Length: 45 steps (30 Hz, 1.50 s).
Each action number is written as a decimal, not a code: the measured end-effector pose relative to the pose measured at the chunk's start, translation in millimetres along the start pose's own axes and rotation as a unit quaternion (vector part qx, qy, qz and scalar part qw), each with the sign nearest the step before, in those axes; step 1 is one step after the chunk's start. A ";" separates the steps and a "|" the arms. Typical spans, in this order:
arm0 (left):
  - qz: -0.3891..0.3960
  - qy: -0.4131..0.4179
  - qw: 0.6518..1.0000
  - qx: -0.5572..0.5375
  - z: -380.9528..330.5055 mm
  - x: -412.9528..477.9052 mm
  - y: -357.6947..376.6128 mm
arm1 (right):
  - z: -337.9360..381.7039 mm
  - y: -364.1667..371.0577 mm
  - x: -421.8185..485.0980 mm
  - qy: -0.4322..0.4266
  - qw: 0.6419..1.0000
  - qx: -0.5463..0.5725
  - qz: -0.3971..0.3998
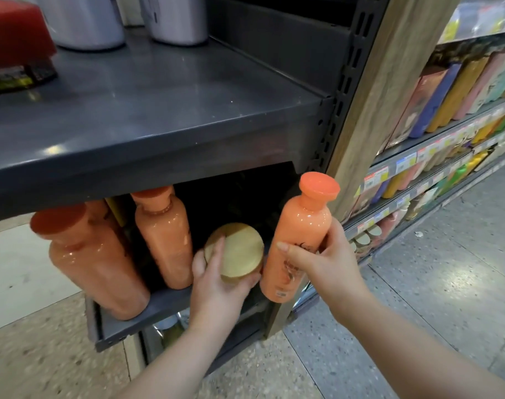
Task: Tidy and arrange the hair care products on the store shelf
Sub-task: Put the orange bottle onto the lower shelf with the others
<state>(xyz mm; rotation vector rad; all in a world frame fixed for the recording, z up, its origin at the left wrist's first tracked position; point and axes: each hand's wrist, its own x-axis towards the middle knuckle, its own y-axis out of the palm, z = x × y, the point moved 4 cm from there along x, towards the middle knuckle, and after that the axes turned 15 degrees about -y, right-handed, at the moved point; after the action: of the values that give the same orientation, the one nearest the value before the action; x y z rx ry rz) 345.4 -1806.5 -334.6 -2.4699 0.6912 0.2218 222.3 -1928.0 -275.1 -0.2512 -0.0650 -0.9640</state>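
My right hand (323,263) grips an orange bottle (298,234) with an orange cap, held upright just off the right end of the lower shelf (136,315). My left hand (216,280) wraps around a product with a round yellow lid (236,249), at the shelf's front edge between the held bottle and the others. Two more orange bottles stand on that shelf: one at the left front (93,263), one further back in the middle (165,237). More orange and yellow items are half hidden behind them under the upper shelf.
A dark grey upper shelf (165,110) juts out above the bottles, carrying a red-lidded item (15,33) and two silver containers (87,21). A slotted upright and wooden side panel (369,90) stand at the right. Another aisle shelf with colourful bottles (447,96) runs beyond. Speckled floor lies below.
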 end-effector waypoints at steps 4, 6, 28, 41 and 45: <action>0.006 0.021 1.000 -0.017 11.3 -26.0 -12.0 | 11.0 11.3 1.2 -0.033 0.997 -0.048 0.041; 0.020 0.023 0.999 -0.038 17.1 -36.5 -16.8 | 12.4 18.5 3.4 -0.040 0.996 -0.066 0.052; 0.000 -0.030 0.999 -0.021 58.8 -52.9 -70.6 | 9.8 121.1 40.3 -0.012 0.993 -0.089 0.072; 0.018 -0.028 0.998 -0.047 60.8 -59.5 -78.8 | 1.2 114.2 31.2 0.006 0.972 -0.185 0.142; 0.018 -0.021 0.999 -0.037 59.5 -61.3 -81.4 | 0.7 114.7 30.2 0.011 0.972 -0.183 0.144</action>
<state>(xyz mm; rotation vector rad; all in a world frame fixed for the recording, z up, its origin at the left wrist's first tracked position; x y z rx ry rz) 335.0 -1689.1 -327.3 -2.5174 0.7218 0.3184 333.5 -1889.8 -290.4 -0.5745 0.1685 -0.6834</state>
